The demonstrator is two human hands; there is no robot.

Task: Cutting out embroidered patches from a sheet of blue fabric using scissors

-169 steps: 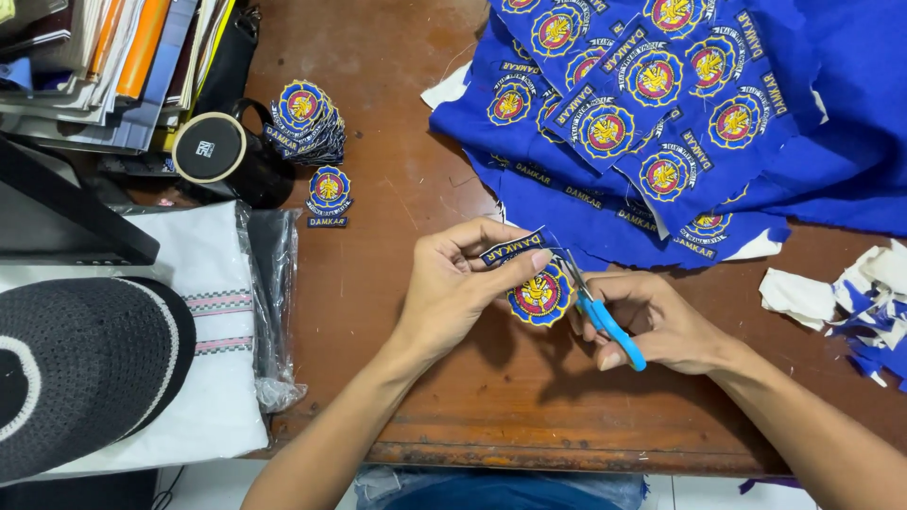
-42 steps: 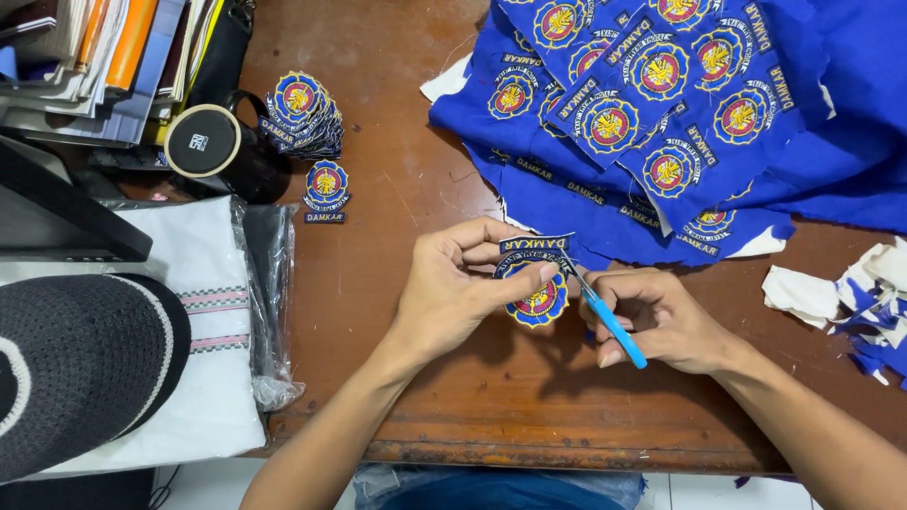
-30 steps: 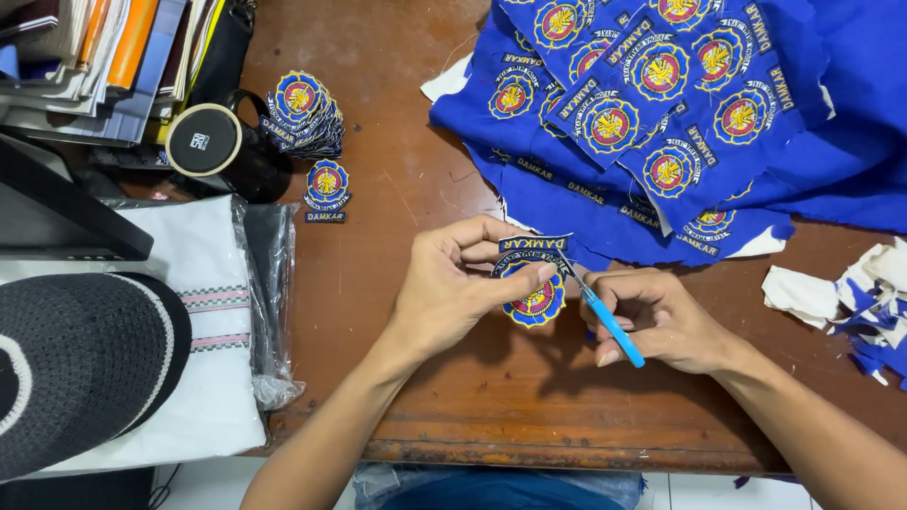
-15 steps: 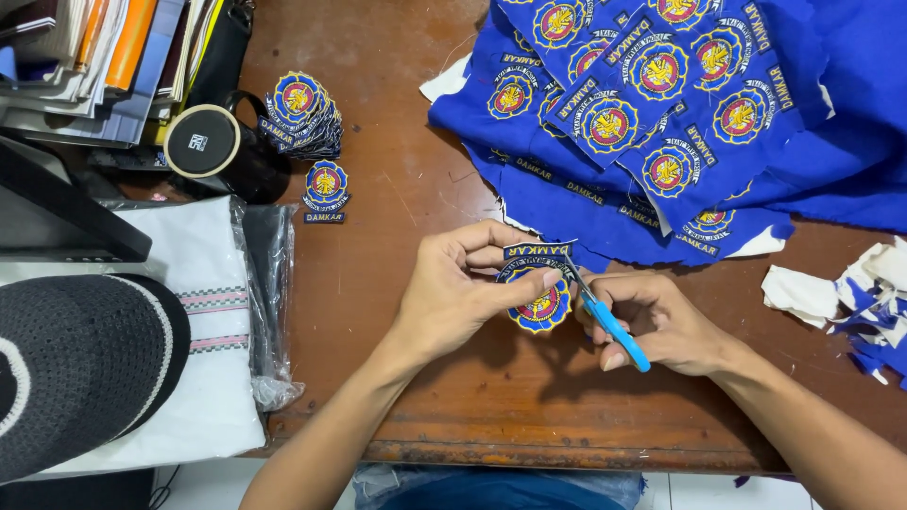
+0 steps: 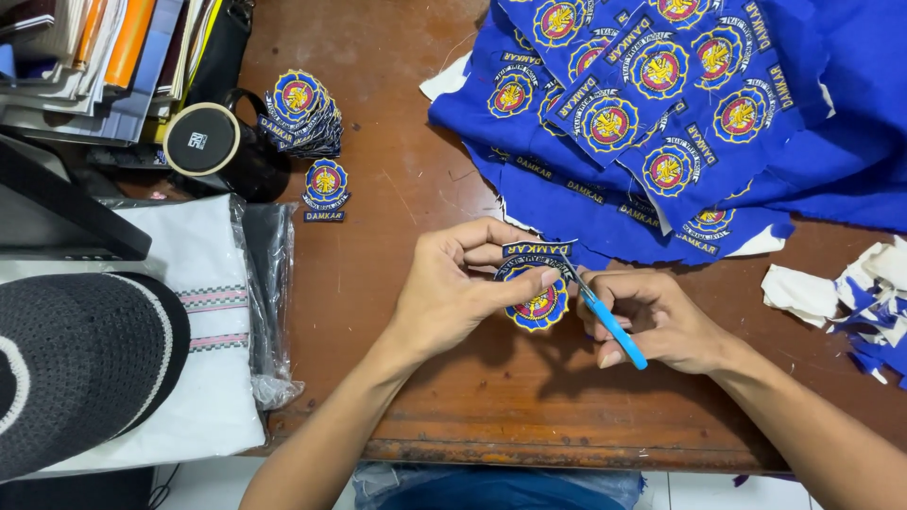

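Left of the grip: a black knitted cap (image 5: 76,368) lies on a folded white cloth in a clear bag (image 5: 203,331), well apart from both hands; beyond them stand a black mug (image 5: 213,146) and a stack of finished patches (image 5: 302,109), with one loose patch (image 5: 326,184) just beside the stack.
Left hand: the left hand (image 5: 453,293) pinches a round blue embroidered patch (image 5: 539,302) between thumb and fingertips, holding it just above the wooden table (image 5: 397,227).
Patch and blade: the patch sits at the right edge of the left hand's pinch, and the snips meet its upper right rim.
Right hand: the right hand (image 5: 661,321) is closed around small blue-handled snips (image 5: 605,316), whose long axis slants from the patch down and rightward into the palm.
Nearer hand: both touch the work; the left carries it, the right only reaches it through the blade.
Open room: bare tabletop shows beneath and to the left of the hands; the near table edge is close below the wrists.
Right of the grip: uncut blue patch fabric (image 5: 680,123) crowds in above, and a heap of white and blue offcuts (image 5: 850,302) lies farther right.
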